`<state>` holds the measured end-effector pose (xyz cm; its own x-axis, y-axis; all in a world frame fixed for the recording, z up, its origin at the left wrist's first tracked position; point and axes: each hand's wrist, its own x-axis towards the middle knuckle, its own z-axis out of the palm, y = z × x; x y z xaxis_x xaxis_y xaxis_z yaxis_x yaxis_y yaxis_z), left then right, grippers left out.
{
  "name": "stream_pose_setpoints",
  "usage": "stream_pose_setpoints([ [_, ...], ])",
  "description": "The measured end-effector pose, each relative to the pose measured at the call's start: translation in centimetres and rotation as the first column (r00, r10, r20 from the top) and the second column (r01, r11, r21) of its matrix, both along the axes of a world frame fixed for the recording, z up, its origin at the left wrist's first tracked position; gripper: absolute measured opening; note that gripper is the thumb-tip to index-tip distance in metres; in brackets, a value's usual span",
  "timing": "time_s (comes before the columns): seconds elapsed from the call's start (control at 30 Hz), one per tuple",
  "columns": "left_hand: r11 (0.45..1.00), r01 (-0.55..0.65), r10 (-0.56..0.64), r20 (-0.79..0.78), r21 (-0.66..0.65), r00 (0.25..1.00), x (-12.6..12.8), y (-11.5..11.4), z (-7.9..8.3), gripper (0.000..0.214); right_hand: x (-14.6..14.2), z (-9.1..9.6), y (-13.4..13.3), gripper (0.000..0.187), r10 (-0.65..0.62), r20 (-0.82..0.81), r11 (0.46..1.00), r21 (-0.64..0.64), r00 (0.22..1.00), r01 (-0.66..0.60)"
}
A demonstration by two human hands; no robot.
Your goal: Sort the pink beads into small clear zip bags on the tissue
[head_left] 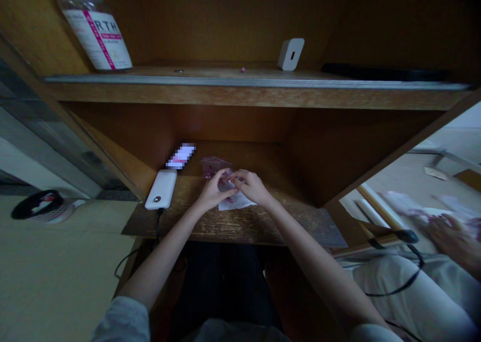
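Observation:
My left hand (213,193) and my right hand (251,186) meet over the wooden shelf, fingertips close together. Both are closed in a pinch around something small that I cannot make out. Beneath them a white sheet (236,204), paper or thin plastic, lies on the wood, with small pink bits showing on it. Just behind my left hand is a small clear plastic bag (211,166) with dark pink pieces inside. My fingers hide part of the sheet.
Left of my hands lie a white power bank (162,189) with a cable and a lit phone (181,155). The upper shelf holds a labelled bottle (97,36), a white charger (291,54) and a pink bead (243,69). At right, another person's hand (453,237) rests near plastic bags.

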<state>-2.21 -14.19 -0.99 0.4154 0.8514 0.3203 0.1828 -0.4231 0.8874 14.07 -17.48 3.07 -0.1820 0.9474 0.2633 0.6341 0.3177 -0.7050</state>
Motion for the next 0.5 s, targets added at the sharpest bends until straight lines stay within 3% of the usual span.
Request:
stream_pose_setpoints([
  [0.07, 0.968, 0.024, 0.019, 0.170, -0.248, 0.985, -0.5, 0.2, -0.6, 0.055, 0.3, -1.3, 0.7, 0.027, -0.015, -0.295, 0.996, -0.087, 0.955, -0.011],
  [0.13, 0.875, 0.103, 0.057, 0.310, -0.474, 0.949, -1.1, 0.4, -1.2, 0.051, 0.5, -2.5, 1.3, 0.027, -0.110, -0.542, 0.982, -0.191, 0.833, 0.006],
  [0.2, 0.777, 0.209, 0.076, 0.419, -0.593, 0.905, -1.7, 0.4, -1.5, 0.047, 0.6, -3.6, 1.6, 0.026, -0.208, -0.686, 0.965, -0.260, 0.698, 0.033],
  [0.3, 0.731, 0.265, 0.133, 0.512, -0.629, 0.849, -2.0, 0.4, -1.8, 0.036, 0.4, -4.8, 1.8, 0.024, -0.276, -0.772, 0.951, -0.304, 0.572, 0.048],
  [0.5, 0.756, 0.175, 0.185, 0.463, -0.631, 0.867, -1.6, 0.5, -0.9, 0.022, -0.3, -5.9, 2.3, 0.028, -0.429, -0.795, 0.901, -0.414, 0.430, 0.133],
])
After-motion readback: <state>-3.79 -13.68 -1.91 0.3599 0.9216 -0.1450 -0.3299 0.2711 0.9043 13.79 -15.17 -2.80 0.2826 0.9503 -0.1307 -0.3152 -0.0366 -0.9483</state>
